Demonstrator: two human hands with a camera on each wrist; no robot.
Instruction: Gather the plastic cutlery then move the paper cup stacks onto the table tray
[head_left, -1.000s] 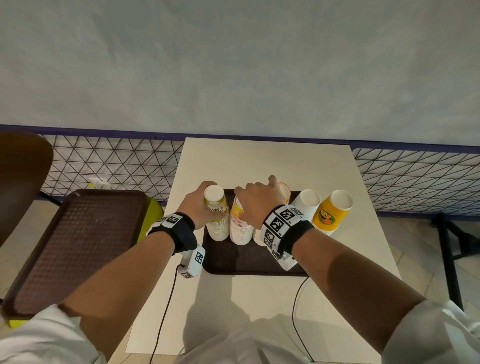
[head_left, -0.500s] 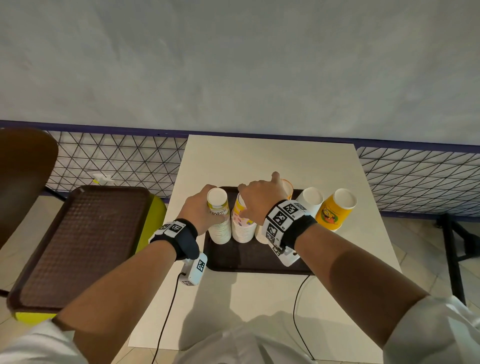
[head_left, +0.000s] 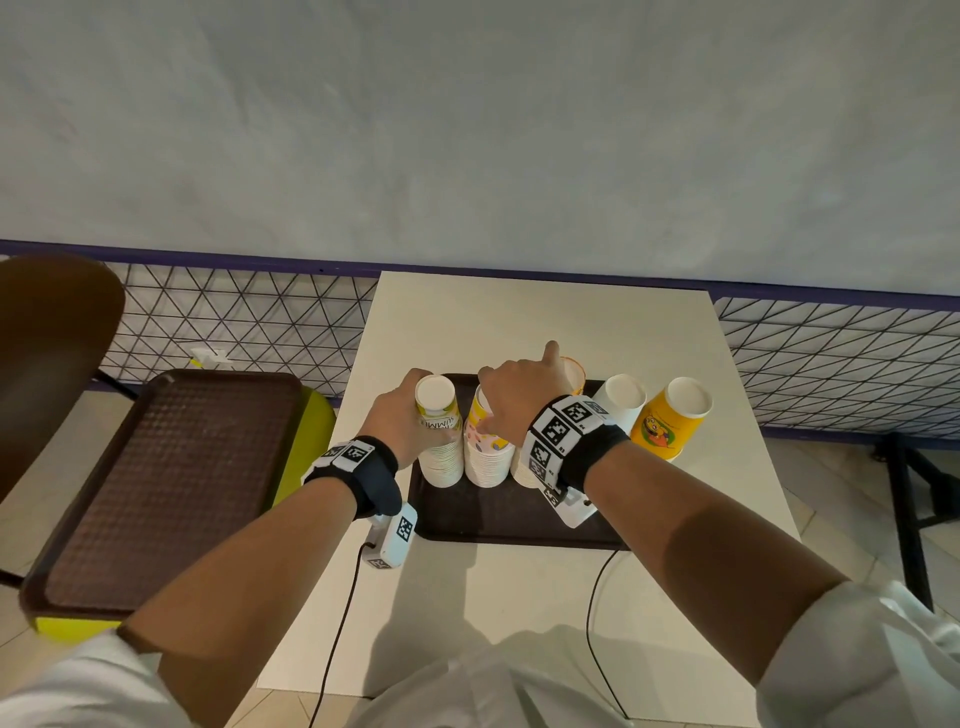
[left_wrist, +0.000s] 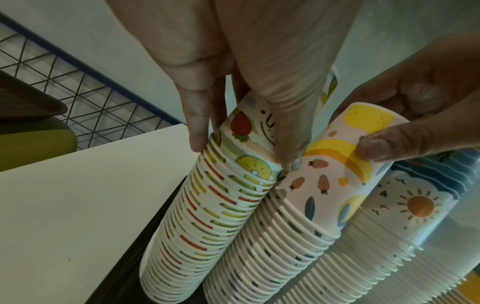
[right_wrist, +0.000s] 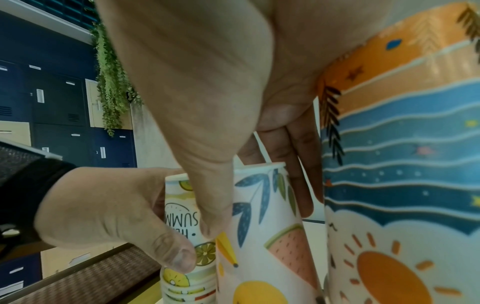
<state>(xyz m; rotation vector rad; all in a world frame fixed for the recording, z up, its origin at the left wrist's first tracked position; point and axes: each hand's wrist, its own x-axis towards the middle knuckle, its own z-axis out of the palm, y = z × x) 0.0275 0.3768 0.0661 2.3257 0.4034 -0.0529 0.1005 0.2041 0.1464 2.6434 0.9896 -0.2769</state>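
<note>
A dark brown tray (head_left: 498, 519) lies on the white table (head_left: 540, 322) with three paper cup stacks side by side. My left hand (head_left: 405, 415) grips the left fruit-print stack (head_left: 441, 447) near its top, thumb and fingers around it (left_wrist: 241, 152). My right hand (head_left: 514, 395) holds the middle pineapple-print stack (head_left: 485, 457) between thumb and fingers (right_wrist: 259, 216), index finger pointing away. The sun-and-waves stack (right_wrist: 402, 144) stands right of it, mostly hidden behind my right wrist. A white stack (head_left: 621, 400) and a yellow stack (head_left: 670, 421) stand on the table beside the tray. No cutlery is in view.
A second brown tray (head_left: 166, 488) rests on a yellow-green seat left of the table, next to a brown chair back (head_left: 47, 353). A wire-mesh barrier (head_left: 249, 322) and a grey wall run behind the table. Two cables (head_left: 337, 623) trail off the table's near edge.
Both hands stay on their stacks. My right index finger has straightened and now points past the stacks. The stacks have not visibly shifted.
</note>
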